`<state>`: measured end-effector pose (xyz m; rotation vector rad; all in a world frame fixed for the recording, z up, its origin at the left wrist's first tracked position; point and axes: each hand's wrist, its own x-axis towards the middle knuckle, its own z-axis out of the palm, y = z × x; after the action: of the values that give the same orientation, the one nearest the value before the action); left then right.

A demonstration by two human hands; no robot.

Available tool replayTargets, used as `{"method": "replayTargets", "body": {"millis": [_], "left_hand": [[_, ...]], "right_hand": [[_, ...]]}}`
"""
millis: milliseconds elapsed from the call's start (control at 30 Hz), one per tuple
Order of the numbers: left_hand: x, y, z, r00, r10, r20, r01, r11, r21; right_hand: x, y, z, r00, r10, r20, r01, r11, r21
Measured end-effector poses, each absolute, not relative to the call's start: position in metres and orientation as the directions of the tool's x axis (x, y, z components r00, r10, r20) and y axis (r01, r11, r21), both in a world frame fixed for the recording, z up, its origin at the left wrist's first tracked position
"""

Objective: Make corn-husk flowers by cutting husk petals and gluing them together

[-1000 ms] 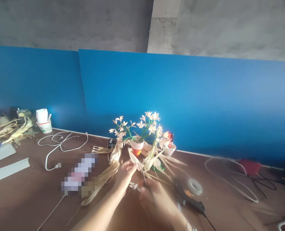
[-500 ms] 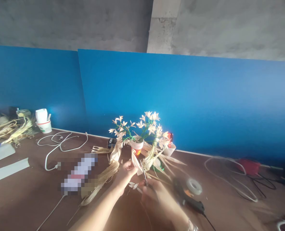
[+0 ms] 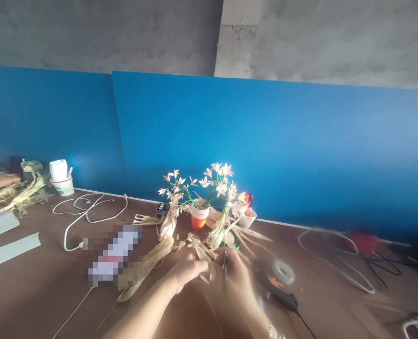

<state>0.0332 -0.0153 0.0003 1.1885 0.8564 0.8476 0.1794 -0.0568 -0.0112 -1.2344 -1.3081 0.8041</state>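
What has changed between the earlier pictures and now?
The left hand has come nearer the wearer; the upright husk strip no longer shows in it, and its grip is unclear. The right hand has moved rightward, with the scissors. A co-worker's hand has appeared at far left. The orange-and-white cup and glue gun stayed.

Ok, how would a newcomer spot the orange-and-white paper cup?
Below the tall blue partition, look at the brown tabletop. Beyond the person's bare left hand stands the cup. Unlike the white cup to its right, it is orange below its white rim.
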Motion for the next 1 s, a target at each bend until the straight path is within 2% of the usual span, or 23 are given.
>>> {"method": "replayTargets", "body": {"millis": [200,400,700,833,1000], "left_hand": [[0.03,-0.007,-0.009,0.361,0.912,-0.195,-0.141,0.26,0.955],[0.03,-0.006,-0.009,0.408,0.89,-0.204,-0.245,0.322,0.915],[0.027,-0.005,-0.014,0.438,0.893,-0.106,-0.164,0.195,0.967],[0.028,0.001,-0.017,0.249,0.964,-0.091,-0.149,0.131,0.98],[0.024,0.008,-0.016,-0.077,0.986,-0.145,-0.235,0.123,0.964]], "right_hand": [[0.182,-0.052,-0.009,0.159,0.968,0.196,0.11,0.18,-0.978],[0.183,-0.052,-0.004,0.131,0.985,0.108,0.02,0.106,-0.994],[0.187,-0.05,0.002,0.138,0.989,0.049,0.015,0.047,-0.999],[0.185,-0.051,-0.003,0.086,0.996,0.006,-0.008,0.007,-1.0],[0.183,-0.055,-0.005,-0.094,0.985,-0.144,0.052,-0.139,-0.989]]}}
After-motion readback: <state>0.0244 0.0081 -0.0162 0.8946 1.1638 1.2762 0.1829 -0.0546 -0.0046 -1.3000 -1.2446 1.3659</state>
